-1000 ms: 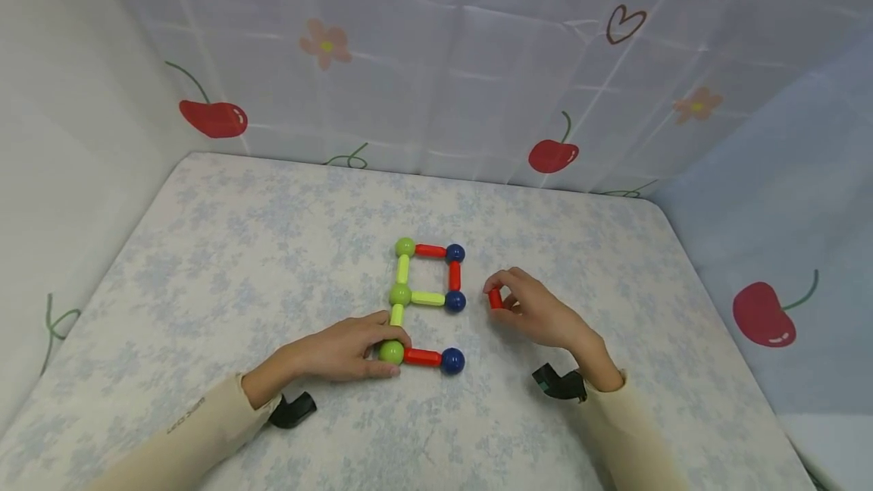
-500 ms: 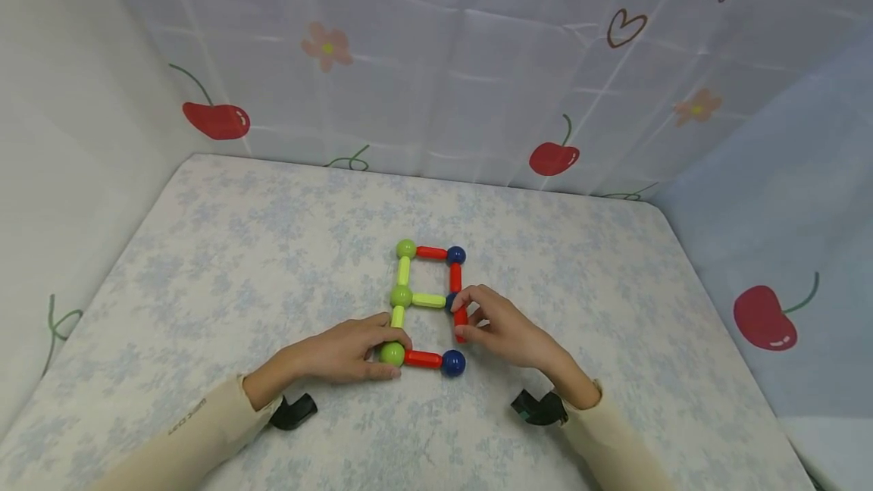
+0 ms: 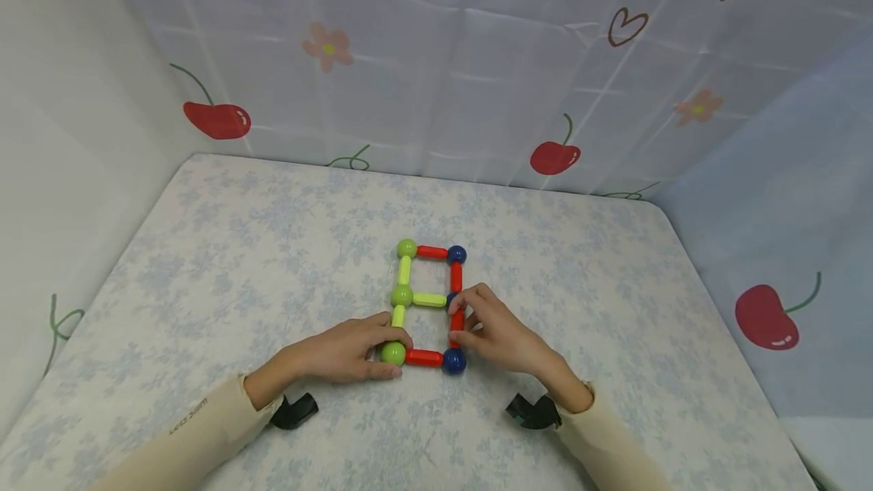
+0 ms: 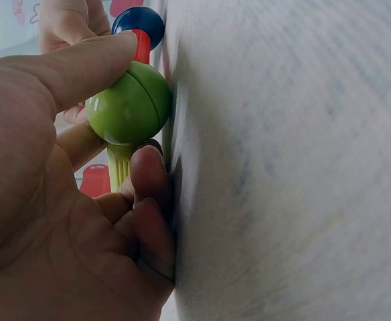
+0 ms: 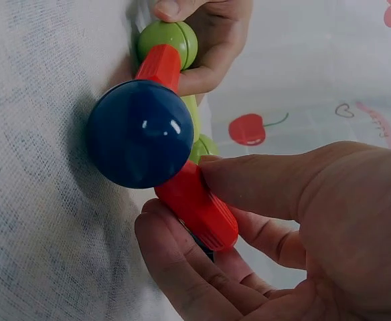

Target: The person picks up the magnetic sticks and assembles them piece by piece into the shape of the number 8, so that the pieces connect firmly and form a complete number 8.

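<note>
A flat figure of balls and rods lies on the table, two squares stacked like an 8. My left hand (image 3: 351, 347) grips the near-left green ball (image 4: 130, 107) between thumb and fingers. With thumb and fingertips my right hand (image 3: 501, 330) pinches a red rod (image 5: 199, 207) on the near right side. One end of that rod meets the near blue ball (image 5: 140, 134); its far end is by the middle blue ball, mostly hidden behind my fingers. Another red rod (image 3: 424, 358) joins the near green and blue balls. A yellow-green rod (image 3: 429, 299) crosses the middle.
The far square has a green ball (image 3: 406, 248), a blue ball (image 3: 457, 254) and a red rod (image 3: 433, 252) between them. The table (image 3: 273, 233) wears a pale floral cloth. Behind it hangs a curtain (image 3: 423, 82) printed with cherries.
My right hand has carried the red rod leftward from beside the figure into the gap on its right side, down to the near blue ball. The left hand has stayed in place.
</note>
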Demonstrator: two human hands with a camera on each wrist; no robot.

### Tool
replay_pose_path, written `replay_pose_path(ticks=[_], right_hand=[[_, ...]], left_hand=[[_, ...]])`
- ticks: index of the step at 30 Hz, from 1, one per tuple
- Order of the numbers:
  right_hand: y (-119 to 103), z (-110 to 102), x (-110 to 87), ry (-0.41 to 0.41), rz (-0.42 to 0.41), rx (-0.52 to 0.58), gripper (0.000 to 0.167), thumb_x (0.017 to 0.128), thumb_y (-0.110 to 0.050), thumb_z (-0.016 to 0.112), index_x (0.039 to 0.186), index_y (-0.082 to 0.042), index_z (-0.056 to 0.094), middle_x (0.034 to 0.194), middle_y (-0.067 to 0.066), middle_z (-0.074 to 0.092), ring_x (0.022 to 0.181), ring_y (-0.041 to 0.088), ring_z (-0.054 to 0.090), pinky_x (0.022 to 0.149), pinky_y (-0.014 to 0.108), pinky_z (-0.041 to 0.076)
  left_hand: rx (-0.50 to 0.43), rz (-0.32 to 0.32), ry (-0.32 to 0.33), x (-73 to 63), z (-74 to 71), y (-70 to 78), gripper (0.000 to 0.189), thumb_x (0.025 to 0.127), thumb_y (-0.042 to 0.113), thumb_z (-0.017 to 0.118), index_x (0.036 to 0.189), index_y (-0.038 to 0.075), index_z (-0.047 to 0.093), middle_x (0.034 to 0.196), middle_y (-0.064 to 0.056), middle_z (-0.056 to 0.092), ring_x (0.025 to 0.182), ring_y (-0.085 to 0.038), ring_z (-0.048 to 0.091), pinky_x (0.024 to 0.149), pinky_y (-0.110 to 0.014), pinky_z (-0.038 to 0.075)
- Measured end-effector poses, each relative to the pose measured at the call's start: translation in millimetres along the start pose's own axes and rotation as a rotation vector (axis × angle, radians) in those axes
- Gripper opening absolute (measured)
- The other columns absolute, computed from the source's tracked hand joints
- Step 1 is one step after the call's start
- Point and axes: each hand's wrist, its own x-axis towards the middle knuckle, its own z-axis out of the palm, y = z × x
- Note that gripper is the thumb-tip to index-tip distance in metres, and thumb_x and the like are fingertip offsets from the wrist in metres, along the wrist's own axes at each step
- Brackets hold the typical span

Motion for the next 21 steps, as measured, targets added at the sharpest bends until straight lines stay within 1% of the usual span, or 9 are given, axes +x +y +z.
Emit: replay_pose_path(ticks=[5,11,14,21], right_hand=[[-1.9,0.5,-0.2,0.002,0.018,-0.033,0.025,0.094,-0.014,0.071,0.113,-0.007,0.056,0.115,0.009,0.047,0.091,0.014,0.062,0.077,0.022,0.055],[-2.2,0.7,-0.3,0.007,0.037,-0.019,0.027,0.095,-0.014,0.071,0.114,-0.009,0.051,0.116,0.01,0.043,0.091,0.014,0.061,0.078,0.022,0.054],[-0.3,0.5,-0.1,0.018,0.031,-0.02,0.031,0.095,-0.014,0.07,0.117,-0.009,0.049,0.116,0.012,0.042,0.09,0.014,0.062,0.077,0.023,0.054],[4.4,0.5,-0.4,0.031,0.021,-0.02,0.044,0.095,-0.013,0.07,0.13,-0.007,0.045,0.121,0.014,0.039,0.089,0.012,0.064,0.075,0.022,0.054]], left_hand=[[-0.004,-0.003,-0.003,0.2,0.0,0.0,0.027,0.095,0.038,0.068,0.12,0.026,0.065,0.093,0.004,0.043,0.072,-0.005,0.042,0.063,-0.02,0.037],[0.0,-0.005,-0.006,0.4,-0.1,0.2,0.028,0.096,0.038,0.068,0.12,0.025,0.065,0.094,0.004,0.043,0.072,-0.005,0.042,0.064,-0.02,0.037],[0.001,-0.007,-0.01,0.6,-0.4,0.0,0.029,0.096,0.039,0.068,0.121,0.025,0.065,0.094,0.004,0.043,0.072,-0.005,0.042,0.063,-0.02,0.036],[-0.001,-0.013,-0.016,1.3,0.3,-1.0,0.031,0.096,0.04,0.067,0.124,0.025,0.065,0.094,0.003,0.042,0.071,-0.006,0.041,0.063,-0.021,0.037]])
